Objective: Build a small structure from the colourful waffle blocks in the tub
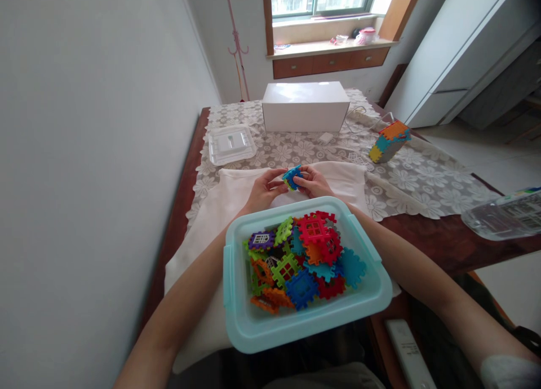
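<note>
My left hand (264,189) and my right hand (311,181) meet over a white cloth (220,203), both pinched on a small block assembly (292,177) of blue and yellow interlocking pieces. Just in front of my hands sits a light-blue plastic bin (296,321) holding several colourful waffle-style building pieces (302,259) in red, green, orange, blue and purple. My forearms pass on either side of the bin.
A finished multicoloured block structure (389,141) stands at the right of the lace-covered table. A white box (305,107) and a clear lid (231,144) lie further back. A clear plastic container (502,214) is at the right edge. A wall runs along the left.
</note>
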Tool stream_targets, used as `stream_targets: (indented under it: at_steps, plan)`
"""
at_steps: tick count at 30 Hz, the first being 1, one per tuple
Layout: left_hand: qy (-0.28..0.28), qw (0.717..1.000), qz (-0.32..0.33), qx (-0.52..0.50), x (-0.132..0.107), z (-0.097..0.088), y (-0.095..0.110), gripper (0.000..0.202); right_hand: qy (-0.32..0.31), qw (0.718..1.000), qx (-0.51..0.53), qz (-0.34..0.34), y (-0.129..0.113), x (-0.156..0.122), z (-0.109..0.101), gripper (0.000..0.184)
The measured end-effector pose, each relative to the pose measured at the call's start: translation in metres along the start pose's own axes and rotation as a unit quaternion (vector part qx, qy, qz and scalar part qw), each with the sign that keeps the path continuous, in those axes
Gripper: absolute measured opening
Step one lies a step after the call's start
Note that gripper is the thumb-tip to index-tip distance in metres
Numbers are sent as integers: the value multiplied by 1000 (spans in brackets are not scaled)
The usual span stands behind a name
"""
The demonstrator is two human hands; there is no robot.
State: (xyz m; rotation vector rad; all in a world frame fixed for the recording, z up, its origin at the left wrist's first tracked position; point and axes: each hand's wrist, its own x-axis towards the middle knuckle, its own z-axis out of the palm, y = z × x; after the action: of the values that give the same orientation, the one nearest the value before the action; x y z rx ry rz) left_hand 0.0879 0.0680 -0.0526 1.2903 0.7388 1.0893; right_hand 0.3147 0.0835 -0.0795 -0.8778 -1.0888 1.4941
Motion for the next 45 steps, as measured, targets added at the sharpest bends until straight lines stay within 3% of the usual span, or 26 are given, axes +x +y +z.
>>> stream_targets:
  at_steps: [6, 19, 23, 33, 37, 40, 45]
  plan:
    - [22, 999, 4, -40, 5, -5, -4, 76, -14, 1000, -15, 18, 0, -1, -2, 71]
    - [8, 999, 24, -40, 1, 1, -4, 56, -18, 999, -15, 27, -3, -3, 0, 66]
    - [-20, 999, 36, -18, -1, 4, -6, 67, -12, 999, -1, 34, -2, -1, -3, 68]
    - [7, 998, 47, 48, -1, 0, -6, 74, -27, 998, 31, 50, -3, -1, -3, 70]
    - [17, 995, 55, 82, -2, 1, -2, 75, -5, 998, 39, 49, -4, -2, -4, 78]
    - [34, 993, 59, 95, -2, 1, -2, 74, 7, 1000, 13, 15, -2, -3, -3, 88]
    - [70, 995, 57, 42, 3, -5, -6, 77, -9, 990, -106, -97, 5, -6, 3, 87]
